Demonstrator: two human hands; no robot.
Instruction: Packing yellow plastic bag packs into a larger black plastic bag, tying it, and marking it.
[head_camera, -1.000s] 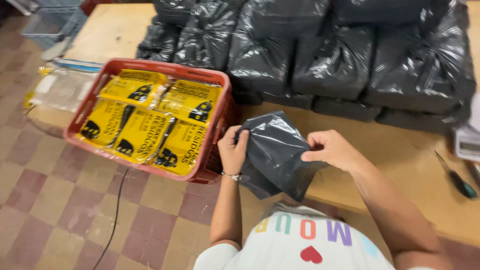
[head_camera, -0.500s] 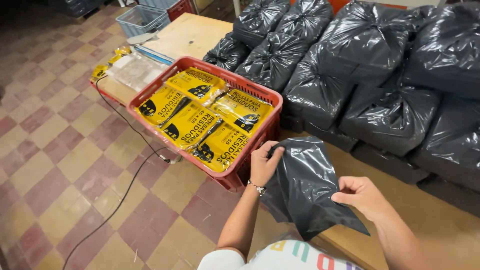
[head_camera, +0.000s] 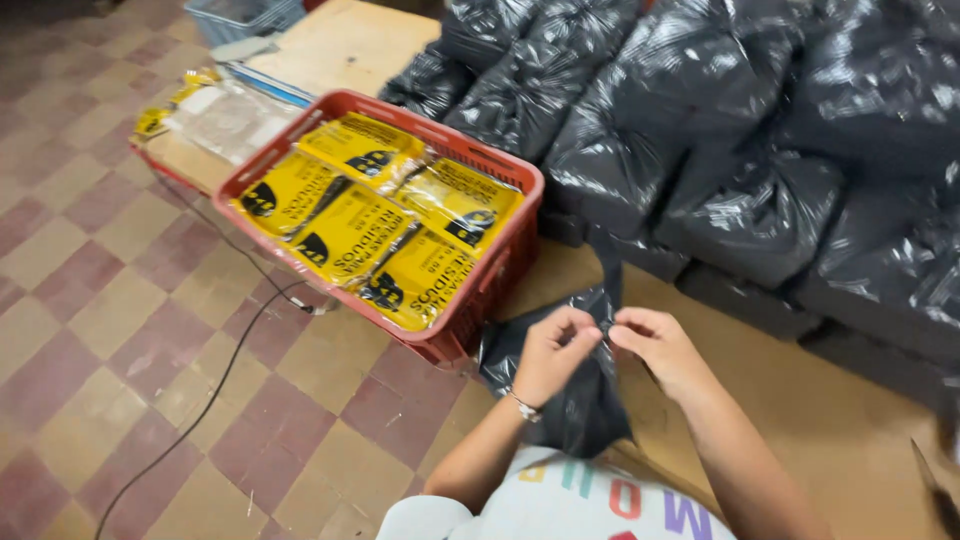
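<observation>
Your left hand (head_camera: 553, 352) and right hand (head_camera: 655, 347) meet at the centre of your view, fingers pressed together, each pinching the top edge of a small black plastic bag (head_camera: 560, 385) that hangs over the wooden table (head_camera: 800, 400). At ten o'clock sits a red crate (head_camera: 470, 310) of yellow packets (head_camera: 350, 235); filled black bags (head_camera: 700, 140) pile at one o'clock.

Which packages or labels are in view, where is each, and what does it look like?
Yellow packs: flat plastic packets with black print, lying in the red crate.
Black bag: small, glossy, pinched by left hand and right hand.
Black sacks: full, tied, piled along the table.
Clear packets: flat, left of the crate.
</observation>
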